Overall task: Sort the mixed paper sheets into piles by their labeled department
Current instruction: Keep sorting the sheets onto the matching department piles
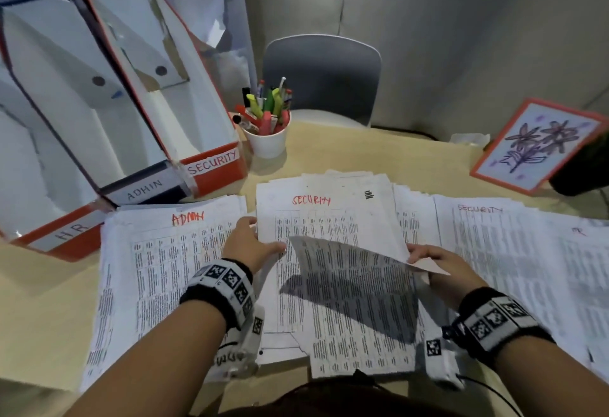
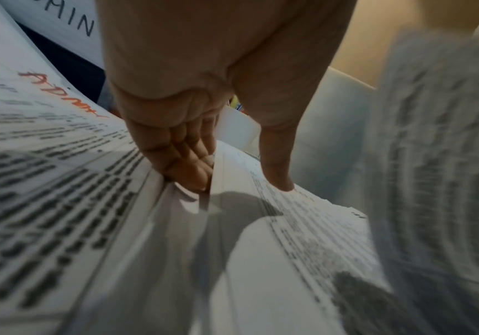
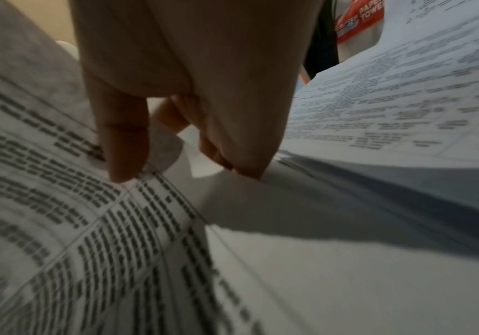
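Both wrists wear black bands with checkered markers. Thin printed sheets cover the tan desk (image 1: pixel 379 149); the middle SECURITY pile (image 1: pixel 329 218) lies beside the ADMIN pile (image 1: pixel 164 268). Right hand (image 1: pixel 441 268) pinches a lifted, curling sheet (image 1: pixel 356 284) at its corner, its label hidden. Left hand (image 1: pixel 247 245) clasps the pile's left edge, fingers tucked beneath.

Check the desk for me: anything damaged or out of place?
Yes. The SECURITY file box has a torn, ragged inner wall. A sheet marked SECURITY lies in the right spread, apart from the central SECURITY pile.
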Tool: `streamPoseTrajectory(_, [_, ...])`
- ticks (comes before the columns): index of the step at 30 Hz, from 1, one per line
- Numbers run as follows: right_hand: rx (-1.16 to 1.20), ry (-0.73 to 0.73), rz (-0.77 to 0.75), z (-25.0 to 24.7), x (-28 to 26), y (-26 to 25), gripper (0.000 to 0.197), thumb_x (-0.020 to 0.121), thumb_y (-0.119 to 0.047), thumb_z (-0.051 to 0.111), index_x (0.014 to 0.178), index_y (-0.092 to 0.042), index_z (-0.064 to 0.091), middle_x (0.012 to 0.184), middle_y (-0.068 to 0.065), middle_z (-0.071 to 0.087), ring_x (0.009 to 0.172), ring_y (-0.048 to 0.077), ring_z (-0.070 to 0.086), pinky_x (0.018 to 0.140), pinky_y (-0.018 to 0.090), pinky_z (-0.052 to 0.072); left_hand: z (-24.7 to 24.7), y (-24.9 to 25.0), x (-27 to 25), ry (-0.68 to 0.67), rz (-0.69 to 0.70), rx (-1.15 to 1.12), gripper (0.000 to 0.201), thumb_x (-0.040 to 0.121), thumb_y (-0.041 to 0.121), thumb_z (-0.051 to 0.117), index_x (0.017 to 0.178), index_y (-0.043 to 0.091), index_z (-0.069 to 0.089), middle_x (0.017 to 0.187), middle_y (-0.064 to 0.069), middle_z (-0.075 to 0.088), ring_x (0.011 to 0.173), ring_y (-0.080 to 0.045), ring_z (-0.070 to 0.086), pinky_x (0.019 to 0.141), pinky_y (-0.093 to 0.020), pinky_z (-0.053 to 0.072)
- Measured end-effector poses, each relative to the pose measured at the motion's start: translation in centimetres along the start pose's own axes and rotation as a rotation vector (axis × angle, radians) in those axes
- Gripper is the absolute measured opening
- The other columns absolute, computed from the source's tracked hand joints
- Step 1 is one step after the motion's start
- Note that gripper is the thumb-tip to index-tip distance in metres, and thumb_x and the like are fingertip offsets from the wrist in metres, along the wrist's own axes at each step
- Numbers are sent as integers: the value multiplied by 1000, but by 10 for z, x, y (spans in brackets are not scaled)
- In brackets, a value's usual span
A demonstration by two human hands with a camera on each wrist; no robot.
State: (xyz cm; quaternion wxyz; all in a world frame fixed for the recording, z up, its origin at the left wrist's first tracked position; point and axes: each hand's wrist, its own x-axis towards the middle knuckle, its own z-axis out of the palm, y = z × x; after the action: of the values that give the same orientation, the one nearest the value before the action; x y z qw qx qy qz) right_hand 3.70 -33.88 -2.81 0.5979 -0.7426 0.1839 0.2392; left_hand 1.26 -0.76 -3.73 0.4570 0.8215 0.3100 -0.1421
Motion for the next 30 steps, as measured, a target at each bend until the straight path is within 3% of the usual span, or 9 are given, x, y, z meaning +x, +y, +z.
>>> streamPoseTrajectory(4, [34, -37, 19, 0, 0, 1, 39, 80, 25, 49, 54, -1, 63, 107, 4, 67, 112, 32, 59, 75, 23, 47, 4, 1, 1, 71, -49, -178, 57, 68, 11, 84, 114, 15, 50, 93, -2, 58, 84, -17, 60, 62, -20, 45])
streamPoseTrajectory(9, [174, -54, 38, 8, -11, -12, 25, 82, 25, 45, 73, 4, 55, 106, 6, 63, 69, 5, 68, 48, 8, 47, -4, -8, 1, 93, 3, -302, 33, 72, 10, 81, 95, 11, 57, 88, -7, 67, 78, -19, 65, 61, -25, 49])
streamPoseTrajectory(14, [170, -4, 132, 8, -8, -15, 16, 83, 1, 63, 99, 4, 65, 117, 9, 65, 91, 19, 65, 60, 19, 51, -9, -18, 9, -2, 30, -180, 8, 83, 21, 70, 83, 15, 65, 81, -4, 71, 77, -24, 68, 71, -35, 55])
streamPoseTrajectory(17, [5, 115, 112, 12, -6, -13, 40, 83, -30, 70, 115, -6, 65, 114, 7, 67, 100, 23, 64, 92, 35, 48, -9, -17, 11, -72, 13, -168, 29, 90, 23, 61, 62, 16, 56, 57, 0, 58, 61, -24, 56, 62, -30, 42])
streamPoseTrajectory(19, [-92, 194, 72, 16, -6, -17, 36, 85, -36, 66, 107, -7, 66, 115, 9, 65, 100, 25, 58, 94, 34, 40, -10, -17, 12, -99, 0, -168, 38, 91, 23, 58, 56, 15, 48, 49, 0, 49, 53, -22, 49, 62, -29, 37])
streamPoseTrajectory(23, [-115, 240, 35, 27, -4, -25, 36, 95, -27, 54, 108, 6, 62, 118, 28, 57, 113, 41, 53, 85, 33, 46, -10, -16, 11, -184, -13, -155, 36, 87, 27, 66, 57, 13, 53, 52, -1, 52, 54, -21, 50, 60, -28, 37])
streamPoseTrajectory(25, [-90, 227, 40, 33, -2, -21, 22, 94, -20, 52, 94, -8, 71, 105, 21, 64, 108, 40, 56, 98, 45, 41, -10, -16, 9, -223, -20, -159, 39, 82, 33, 72, 62, 9, 50, 59, -7, 49, 57, -21, 47, 59, -30, 35])
streamPoseTrajectory(27, [9, 199, 91, 38, 0, -18, 31, 92, -9, 49, 69, -17, 68, 78, 7, 62, 83, 26, 60, 95, 36, 43, -10, -16, 6, -262, -7, -155, 50, 71, 48, 76, 74, 2, 58, 71, -14, 55, 65, -24, 51, 63, -34, 40])
streamPoseTrajectory(30, [64, 77, 76, 49, -8, -25, 20, 95, 0, 45, 96, -6, 64, 89, 4, 62, 80, 12, 56, 78, 21, 45, -9, -11, 0, -290, 10, -130, 53, 64, 53, 80, 94, 9, 72, 92, -6, 74, 86, -26, 68, 83, -38, 53])
